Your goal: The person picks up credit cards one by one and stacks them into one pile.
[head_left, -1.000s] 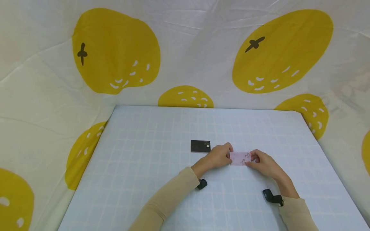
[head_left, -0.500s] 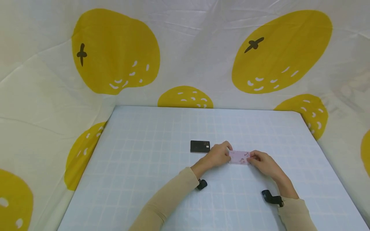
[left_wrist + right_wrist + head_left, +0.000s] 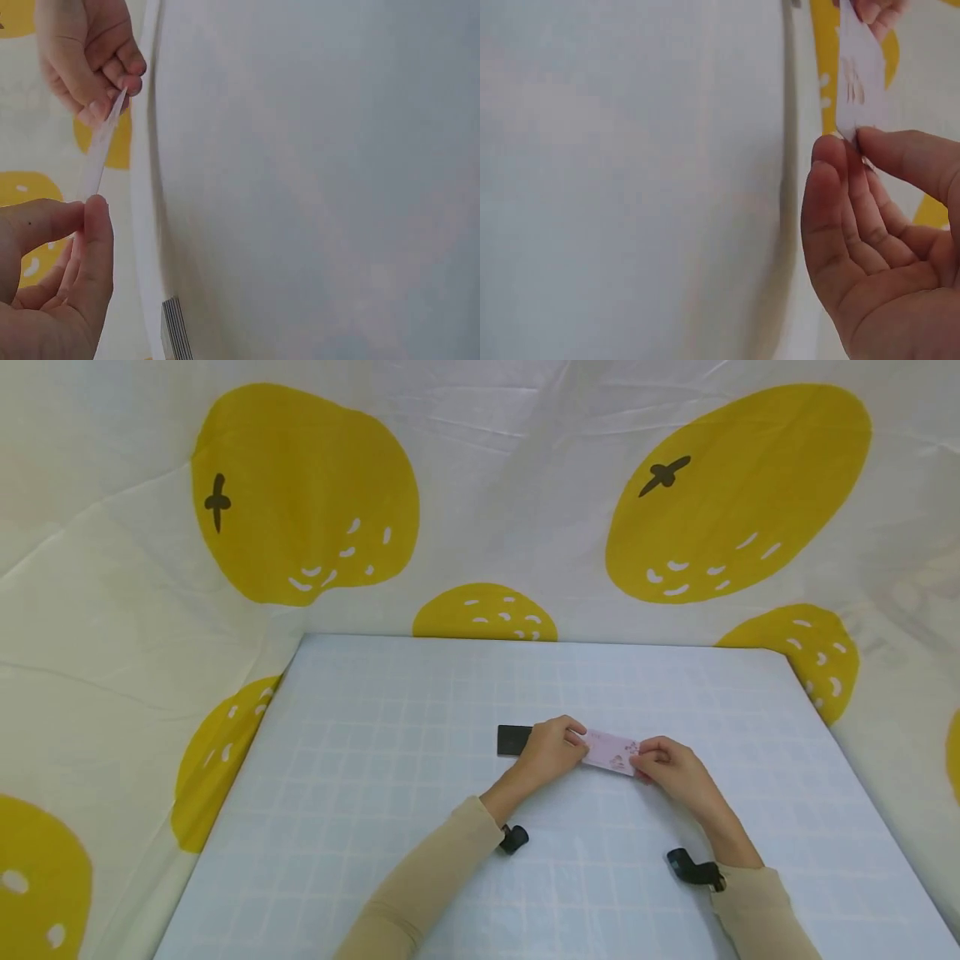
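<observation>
A thin pink card (image 3: 611, 752) with a small darker print near one end is stretched between the two hands. My left hand (image 3: 550, 752) pinches its left end between thumb and fingers. At the other end, my right hand (image 3: 677, 772) pinches its lower right corner. In the left wrist view the card (image 3: 99, 161) appears nearly edge-on, lifted above the table. A black card (image 3: 513, 741) lies on the table just left of my left hand, which covers its right part. Its striped, layered edge (image 3: 176, 330) shows low in the left wrist view.
The table (image 3: 360, 827) has a pale blue cloth with a faint white grid. Behind and beside it hangs a white sheet (image 3: 517, 485) printed with big yellow fruit. Black wrist cameras sit at the left (image 3: 514, 839) and right (image 3: 693, 870) sleeves.
Both hands have raised the pink card and shifted it slightly left, tilting its right end down. My left hand now overlaps the right part of the black card.
</observation>
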Tool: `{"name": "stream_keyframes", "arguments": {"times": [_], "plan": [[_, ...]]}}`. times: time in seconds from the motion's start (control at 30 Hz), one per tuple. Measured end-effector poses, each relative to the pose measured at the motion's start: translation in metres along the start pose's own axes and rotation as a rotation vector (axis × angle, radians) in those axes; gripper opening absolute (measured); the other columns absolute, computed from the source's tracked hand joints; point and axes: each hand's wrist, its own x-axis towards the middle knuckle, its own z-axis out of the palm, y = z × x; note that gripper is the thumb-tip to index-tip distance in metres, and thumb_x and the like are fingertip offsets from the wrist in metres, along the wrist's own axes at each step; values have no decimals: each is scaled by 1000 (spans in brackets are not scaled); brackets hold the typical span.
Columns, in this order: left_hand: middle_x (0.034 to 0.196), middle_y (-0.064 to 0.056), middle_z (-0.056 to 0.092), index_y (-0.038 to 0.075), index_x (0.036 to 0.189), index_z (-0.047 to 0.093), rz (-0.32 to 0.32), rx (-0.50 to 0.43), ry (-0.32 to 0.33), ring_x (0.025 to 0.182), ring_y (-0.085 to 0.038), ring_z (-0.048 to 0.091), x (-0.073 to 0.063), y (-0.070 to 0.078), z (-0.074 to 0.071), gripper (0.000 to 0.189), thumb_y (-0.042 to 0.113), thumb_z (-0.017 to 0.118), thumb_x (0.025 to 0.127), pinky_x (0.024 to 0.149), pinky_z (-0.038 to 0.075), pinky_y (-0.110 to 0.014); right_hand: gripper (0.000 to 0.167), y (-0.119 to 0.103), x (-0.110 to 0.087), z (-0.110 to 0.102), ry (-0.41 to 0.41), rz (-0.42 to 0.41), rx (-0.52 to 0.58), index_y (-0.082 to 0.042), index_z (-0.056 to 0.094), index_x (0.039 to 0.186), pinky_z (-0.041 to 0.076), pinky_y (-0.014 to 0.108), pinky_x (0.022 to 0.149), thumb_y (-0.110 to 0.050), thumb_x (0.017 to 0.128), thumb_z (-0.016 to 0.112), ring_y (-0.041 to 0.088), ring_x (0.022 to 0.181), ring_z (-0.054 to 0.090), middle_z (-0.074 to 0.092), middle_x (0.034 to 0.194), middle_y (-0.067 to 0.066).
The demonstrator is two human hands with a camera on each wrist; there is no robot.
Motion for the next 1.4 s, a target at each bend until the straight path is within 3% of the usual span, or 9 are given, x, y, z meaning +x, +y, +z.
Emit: {"name": "stream_keyframes", "arguments": {"times": [0.2, 0.37, 0.57, 0.87, 0.97, 1.17, 1.4], "plan": [[84, 8, 68, 10, 105, 72, -15, -5, 53, 63, -2, 63, -3, -5, -16, 15, 13, 74, 89, 58, 51, -22, 31, -8, 11, 12, 26, -30, 147, 12, 55, 114, 57, 26, 70, -9, 95, 69, 16, 75, 70, 69, 92, 18], [82, 7, 69, 8, 102, 72, 5, -10, 98, 62, -3, 63, -6, -10, -31, 14, 11, 75, 89, 58, 52, -22, 29, -16, 20, 24, 41, -21, 161, 9, 57, 112, 56, 24, 68, -9, 94, 71, 17, 74, 70, 67, 91, 14], [83, 3, 68, 4, 102, 71, 15, -95, 134, 63, -5, 67, -10, -19, -50, 13, 5, 74, 89, 58, 55, -23, 28, -33, 30, 40, 43, -57, 177, 10, 59, 112, 57, 26, 68, -9, 94, 70, 18, 73, 69, 69, 92, 17], [88, 0, 70, 2, 105, 72, -28, -103, 164, 65, -7, 68, -20, -31, -74, 17, 6, 73, 89, 60, 55, -24, 24, -50, 40, 64, 41, -97, 160, 9, 63, 116, 57, 29, 69, -6, 97, 64, 24, 75, 69, 71, 94, 19], [90, -1, 71, 1, 108, 73, -29, -51, 161, 70, -7, 68, -25, -32, -81, 20, 8, 70, 90, 62, 55, -25, 26, -52, 42, 69, 11, -95, 99, 5, 63, 120, 56, 30, 67, -10, 100, 60, 26, 75, 66, 70, 93, 16], [97, -3, 73, 4, 111, 75, 4, 151, 173, 86, -11, 68, -29, -37, -93, 22, 10, 63, 93, 74, 54, -26, 32, -55, 43, 78, -58, -82, -5, 0, 61, 130, 51, 34, 68, -17, 104, 54, 23, 72, 61, 67, 90, 11], [101, -6, 73, 1, 111, 74, 5, 214, 165, 92, -16, 67, -33, -45, -100, 21, 7, 62, 95, 79, 54, -30, 34, -62, 43, 88, -96, -95, -57, 0, 58, 133, 49, 32, 65, -17, 104, 50, 19, 72, 58, 65, 92, 10]]}}
